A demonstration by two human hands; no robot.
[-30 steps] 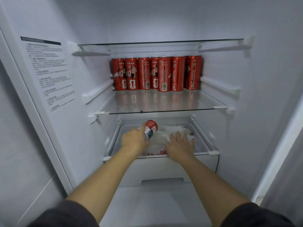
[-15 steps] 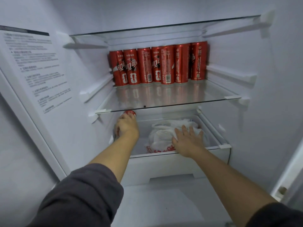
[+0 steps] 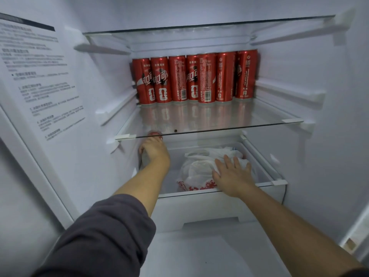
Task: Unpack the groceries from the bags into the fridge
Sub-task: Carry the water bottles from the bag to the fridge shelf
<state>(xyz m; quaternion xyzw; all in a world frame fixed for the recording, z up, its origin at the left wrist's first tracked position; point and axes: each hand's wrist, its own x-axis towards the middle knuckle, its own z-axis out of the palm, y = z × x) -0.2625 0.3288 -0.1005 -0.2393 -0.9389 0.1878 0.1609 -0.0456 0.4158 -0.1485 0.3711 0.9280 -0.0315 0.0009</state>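
Inside the open fridge, my left hand (image 3: 154, 151) grips a red-topped can or bottle (image 3: 155, 134) at the left side of the pulled-out drawer (image 3: 219, 196), just under the front edge of the glass shelf (image 3: 229, 124). Most of the container is hidden by the hand. My right hand (image 3: 232, 173) rests flat, fingers spread, on a white plastic bag (image 3: 197, 168) with red print that lies in the drawer. A row of several red cola cans (image 3: 195, 78) stands at the back of the glass shelf.
An upper glass shelf (image 3: 199, 29) sits above the cans. The fridge's left inner wall carries a printed label (image 3: 40, 76). White rails (image 3: 287, 90) jut from both side walls. Below the drawer lies the white fridge floor (image 3: 199, 252).
My left hand has carried the red-topped container from above the bag to the drawer's left side, under the shelf edge. The right hand stays on the bag. The view has moved closer.
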